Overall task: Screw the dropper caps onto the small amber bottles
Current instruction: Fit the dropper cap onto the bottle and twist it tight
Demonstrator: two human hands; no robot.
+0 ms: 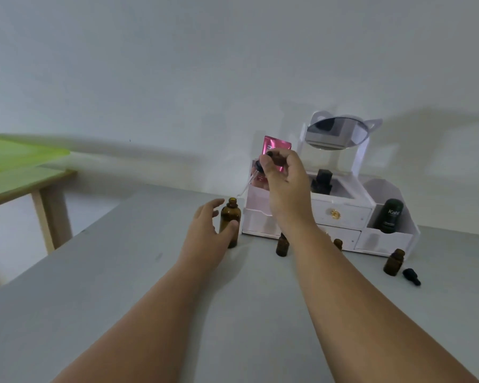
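Note:
A tall amber bottle [230,217] stands uncapped on the grey table, and my left hand [205,230] is wrapped loosely around it, thumb on its front. My right hand [285,186] hovers above and to the right of it, pinching a black dropper cap [260,166] whose glass pipette slants down-left towards the bottle's mouth. Three smaller amber bottles stand uncapped further right: one [282,246] by my right wrist, one [338,243] partly hidden behind my forearm, one [394,262] at the right. A loose black dropper cap [411,276] lies beside that last bottle.
A white cosmetic organiser [343,217] with drawers and a tilted mirror [336,132] stands against the wall behind the bottles. It holds a pink sachet [277,146], dark bottles and a black Kahi stick [389,217]. A wooden table with a green top [17,167] stands left.

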